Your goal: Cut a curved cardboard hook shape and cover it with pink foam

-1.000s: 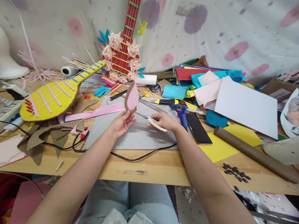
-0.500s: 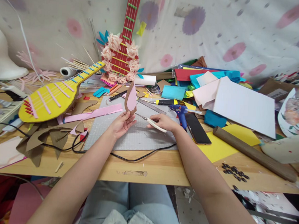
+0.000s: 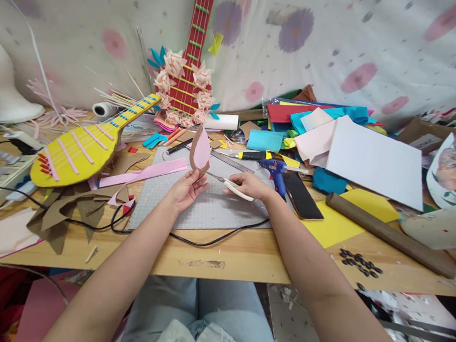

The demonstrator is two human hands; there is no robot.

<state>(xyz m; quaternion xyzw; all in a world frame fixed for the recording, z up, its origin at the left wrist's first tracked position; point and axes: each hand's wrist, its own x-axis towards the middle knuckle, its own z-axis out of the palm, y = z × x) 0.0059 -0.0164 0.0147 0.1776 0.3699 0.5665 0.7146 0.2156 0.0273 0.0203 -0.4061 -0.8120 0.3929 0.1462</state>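
Two hands worked a pink petal shape over the grey cutting mat.

Nearest, the left hand (image 3: 185, 188) pinched the base of a pink-and-brown petal piece (image 3: 200, 152), held upright above the cutting mat (image 3: 206, 206). Just beside it, the right hand (image 3: 250, 185) gripped cream-handled scissors (image 3: 232, 186), blades pointing at the piece's foot. Beyond lay a blue glue gun (image 3: 274, 170), a phone (image 3: 303, 196) and a yellow cardboard guitar (image 3: 83, 148).

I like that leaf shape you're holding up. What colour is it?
The leaf shape is pink with a brown cardboard edge, seen in the head view.
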